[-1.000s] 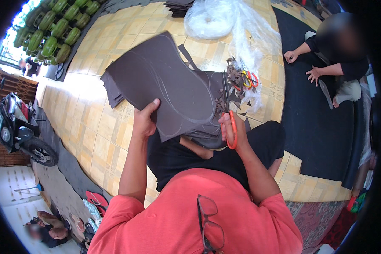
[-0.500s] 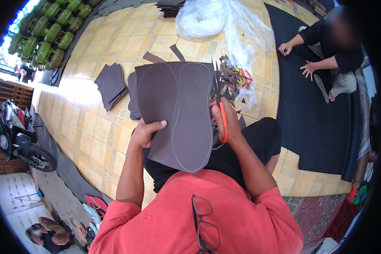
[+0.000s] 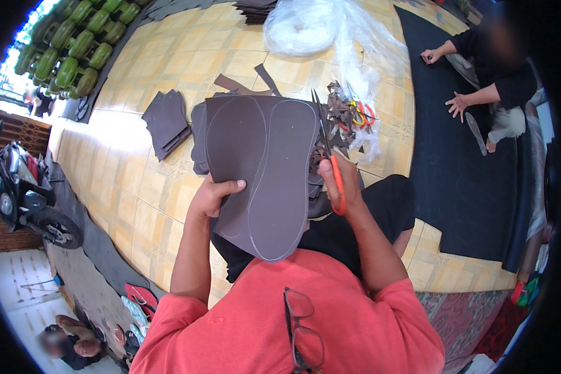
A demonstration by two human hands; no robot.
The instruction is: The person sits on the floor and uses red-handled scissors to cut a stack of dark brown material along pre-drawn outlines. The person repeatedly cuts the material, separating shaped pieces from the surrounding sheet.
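My left hand [image 3: 218,192] grips the left edge of a dark brown sheet [image 3: 280,168], thumb on top. Two sole-shaped outlines are drawn on it in a pale line, and its right edge and lower end follow the right-hand outline. In my right hand [image 3: 349,181] is a pair of orange-handled scissors [image 3: 339,181], its blades slightly parted and pointing away from me. The blades stand just right of the sheet's edge, apart from it near the tips. Dark pieces lie partly hidden beneath the sheet and beside my right hand.
Brown cut pieces [image 3: 166,128] lie stacked on the tiled floor to the left. Dark scraps [image 3: 343,109] and another pair of scissors [image 3: 363,114] lie beyond my right hand, near clear plastic wrap [image 3: 299,28]. At right, a person [image 3: 502,68] sits on a black sheet [image 3: 455,187].
My right hand and the scissors have moved slightly right, away from the sheet. The sheet's pointed upper right corner and lower tip are now rounded along the outline.
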